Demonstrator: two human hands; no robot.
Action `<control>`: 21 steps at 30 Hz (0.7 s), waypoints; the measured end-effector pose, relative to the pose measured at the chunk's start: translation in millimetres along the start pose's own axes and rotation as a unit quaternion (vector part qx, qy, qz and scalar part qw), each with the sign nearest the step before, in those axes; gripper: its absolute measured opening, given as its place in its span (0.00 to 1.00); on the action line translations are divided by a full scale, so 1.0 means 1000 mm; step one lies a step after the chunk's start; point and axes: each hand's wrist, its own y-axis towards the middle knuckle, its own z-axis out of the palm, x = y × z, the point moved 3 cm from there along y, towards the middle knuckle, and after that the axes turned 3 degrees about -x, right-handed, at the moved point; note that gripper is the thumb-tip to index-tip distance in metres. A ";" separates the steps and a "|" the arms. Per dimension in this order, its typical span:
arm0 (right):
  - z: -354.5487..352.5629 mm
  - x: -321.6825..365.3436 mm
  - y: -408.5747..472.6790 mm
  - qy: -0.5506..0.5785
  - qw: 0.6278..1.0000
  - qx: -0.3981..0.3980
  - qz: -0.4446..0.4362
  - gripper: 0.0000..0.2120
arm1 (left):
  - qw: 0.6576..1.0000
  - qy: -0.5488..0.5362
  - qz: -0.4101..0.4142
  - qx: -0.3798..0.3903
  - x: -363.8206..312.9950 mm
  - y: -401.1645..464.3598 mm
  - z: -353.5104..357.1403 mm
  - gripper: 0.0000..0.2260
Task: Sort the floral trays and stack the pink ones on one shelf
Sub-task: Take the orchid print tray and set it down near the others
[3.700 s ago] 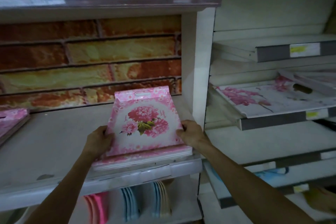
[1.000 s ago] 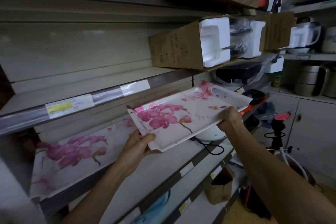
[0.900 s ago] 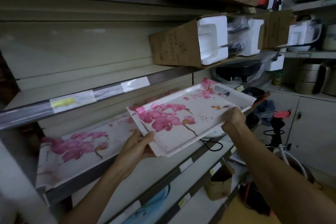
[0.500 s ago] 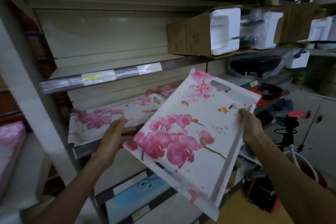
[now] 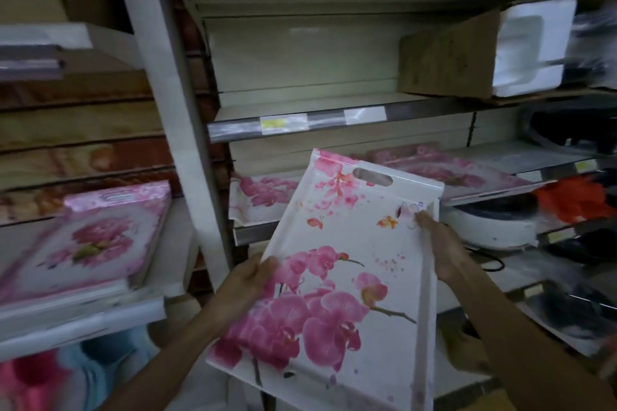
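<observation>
- The orchid tray (image 5: 347,264), white with pink orchid print, is held in the air between both hands, tilted with its face up and its cut-out handle (image 5: 373,177) at the far end.
- The left hand (image 5: 245,284) is closed on the tray's left long edge, thumb lying over the rim.
- The right hand (image 5: 444,252) is closed on the right long edge, nearer the far end, fingertips on the printed face.
- The tray's near corner hangs free below the forearms, touching nothing.
- Beyond the hands, a second orchid tray (image 5: 263,197) lies on a shelf, its front edge overhanging the shelf lip. The held tray's far end overlaps it in view; contact cannot be told.
- Left of the left hand, past a white upright post (image 5: 173,117), a stack of pink floral trays (image 5: 90,240) rests on a lower shelf (image 5: 83,324). Bare shelf surface shows between the stack and the post.
- Above the hands, an upper shelf (image 5: 300,103) is bare on its left part; a cardboard box (image 5: 447,57) with white foam packing stands at its right.
- That shelf's front rail carries a yellow price label (image 5: 273,123) and a white label (image 5: 365,116); the writing on both is too blurred to read.
- Right of the right hand, a white round appliance (image 5: 490,223) sits under a shelf.
</observation>
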 end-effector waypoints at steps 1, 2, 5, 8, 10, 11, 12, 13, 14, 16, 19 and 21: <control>0.013 -0.005 0.003 -0.004 1.000 0.014 0.007 0.18 | 1.000 0.002 -0.001 -0.015 0.005 -0.006 -0.009 0.17; 0.026 -0.010 0.004 -0.009 0.999 0.029 0.011 0.19 | 1.000 0.004 -0.001 -0.031 0.010 -0.012 -0.019 0.18; 0.074 -0.022 0.002 -0.020 0.998 0.061 0.016 0.18 | 0.996 0.010 -0.011 -0.088 0.023 -0.029 -0.050 0.17; 0.127 -0.031 -0.006 -0.033 0.994 0.097 0.033 0.17 | 0.991 0.015 -0.016 -0.133 0.039 -0.046 -0.090 0.15; 0.162 -0.036 -0.014 -0.042 0.992 0.110 0.039 0.17 | 0.987 0.021 -0.019 -0.157 0.051 -0.056 -0.117 0.17; 0.180 -0.038 -0.017 -0.041 0.991 0.118 0.038 0.16 | 0.986 0.018 -0.020 -0.165 0.057 -0.060 -0.130 0.19; 0.197 -0.040 -0.020 -0.042 0.991 0.122 0.035 0.14 | 0.985 0.018 -0.023 -0.172 0.062 -0.064 -0.143 0.19; 0.213 -0.041 -0.024 -0.048 0.990 0.126 0.033 0.13 | 0.983 0.017 -0.027 -0.182 0.068 -0.067 -0.156 0.19; 0.229 -0.043 -0.028 -0.053 0.989 0.137 0.031 0.13 | 0.981 0.017 -0.031 -0.192 0.072 -0.071 -0.169 0.19; 0.260 -0.045 -0.037 -0.065 0.985 0.159 0.030 0.14 | 0.977 0.025 -0.031 -0.210 0.082 -0.077 -0.195 0.19; 0.303 -0.046 -0.049 -0.058 0.982 0.179 0.025 0.13 | 0.972 0.022 -0.028 -0.231 0.092 -0.085 -0.231 0.16; 0.333 -0.048 -0.055 -0.052 0.977 0.203 0.030 0.17 | 0.969 0.028 -0.020 -0.243 0.094 -0.090 -0.253 0.15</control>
